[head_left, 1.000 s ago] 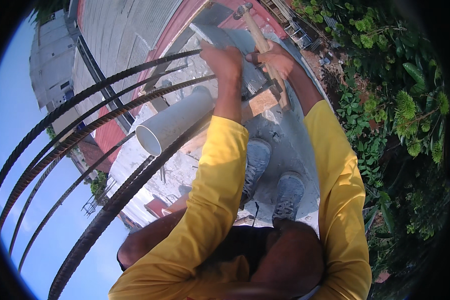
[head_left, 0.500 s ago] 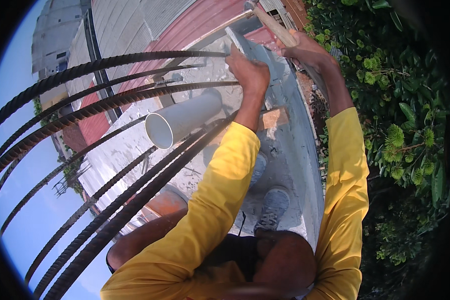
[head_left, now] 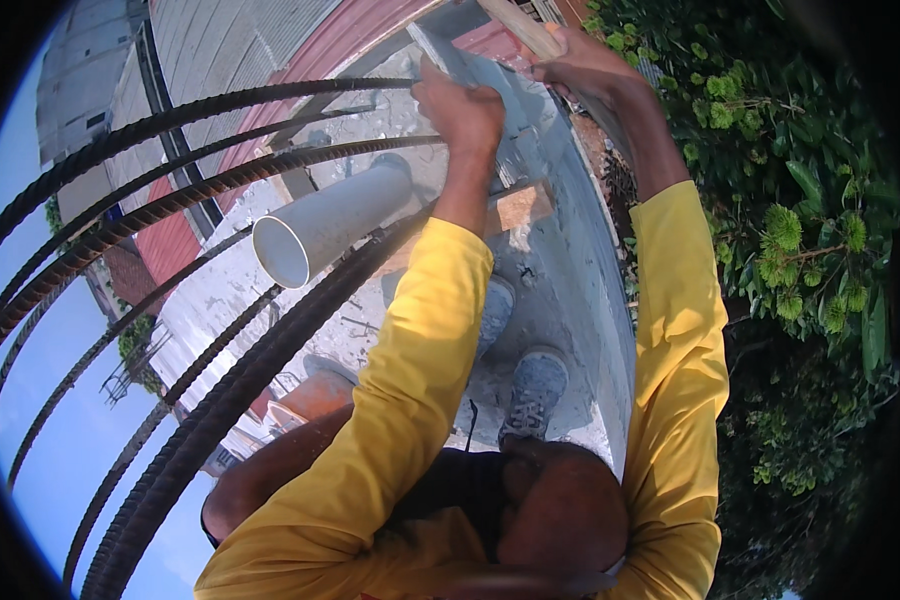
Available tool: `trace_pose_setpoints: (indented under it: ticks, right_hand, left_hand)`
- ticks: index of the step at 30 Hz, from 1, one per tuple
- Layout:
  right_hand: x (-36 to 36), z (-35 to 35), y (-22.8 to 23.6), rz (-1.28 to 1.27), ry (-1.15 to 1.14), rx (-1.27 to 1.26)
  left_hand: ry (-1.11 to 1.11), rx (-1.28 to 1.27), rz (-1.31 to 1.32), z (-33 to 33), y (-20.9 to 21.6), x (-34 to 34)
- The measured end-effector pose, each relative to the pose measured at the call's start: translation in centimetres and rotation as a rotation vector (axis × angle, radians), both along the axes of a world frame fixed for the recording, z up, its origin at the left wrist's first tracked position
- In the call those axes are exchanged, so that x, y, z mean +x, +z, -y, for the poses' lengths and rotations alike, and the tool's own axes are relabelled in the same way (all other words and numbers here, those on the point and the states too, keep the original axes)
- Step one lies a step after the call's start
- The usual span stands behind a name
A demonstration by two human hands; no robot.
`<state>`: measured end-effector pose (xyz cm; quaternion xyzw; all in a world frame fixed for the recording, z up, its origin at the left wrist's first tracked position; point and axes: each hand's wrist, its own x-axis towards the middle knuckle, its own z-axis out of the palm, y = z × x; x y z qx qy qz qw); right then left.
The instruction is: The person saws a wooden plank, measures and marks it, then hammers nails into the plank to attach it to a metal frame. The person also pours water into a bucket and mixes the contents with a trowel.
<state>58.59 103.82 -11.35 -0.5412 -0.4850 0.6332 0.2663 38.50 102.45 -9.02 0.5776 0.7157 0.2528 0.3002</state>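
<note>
My left hand [head_left: 465, 112] is closed round the edge of a narrow grey board [head_left: 438, 52], beside the ends of the steel bars. To its right, my right hand [head_left: 595, 75] grips the wooden handle of a hammer [head_left: 522, 28]. The hammer's head lies beyond the top edge of the picture. Between my forearms, a short piece of brown wood [head_left: 520, 208] rests across the grey concrete ledge [head_left: 560, 290]. My fingers on the far side of the board are hidden.
Several ribbed steel bars [head_left: 200, 172] curve across the left side. Among them a grey plastic pipe [head_left: 335, 220] stands out of the concrete. My shoes [head_left: 535, 395] are on the ledge. Leafy branches [head_left: 790, 240] crowd the right edge; metal roofs [head_left: 250, 45] lie below.
The whole view has shifted, so bars, pipe and hands sit further left and higher. The hammer's head has passed out of the top of the picture. Both hands keep their grips.
</note>
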Motion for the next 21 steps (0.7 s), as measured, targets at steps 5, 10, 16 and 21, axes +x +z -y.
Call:
trace_pose_setpoints:
  ticks: [5,10,16,21]
  right_hand:
    - [0.0,0.1,0.5,-0.005,-0.031,0.040]
    - [0.3,-0.2,0.9,0.012,0.025,0.040]
    - [0.3,-0.3,2.0,0.032,0.057,0.047]
    - [-0.3,0.1,2.1,0.046,0.028,0.060]
  left_hand:
    - [0.027,0.009,-0.077,0.3,0.4,0.4]
    - [0.067,-0.073,-0.091,-0.1,0.8,0.8]
    - [0.111,-0.049,-0.120,-0.5,-0.7,0.1]
    - [0.139,0.211,-0.342,-0.7,-5.2,-0.4]
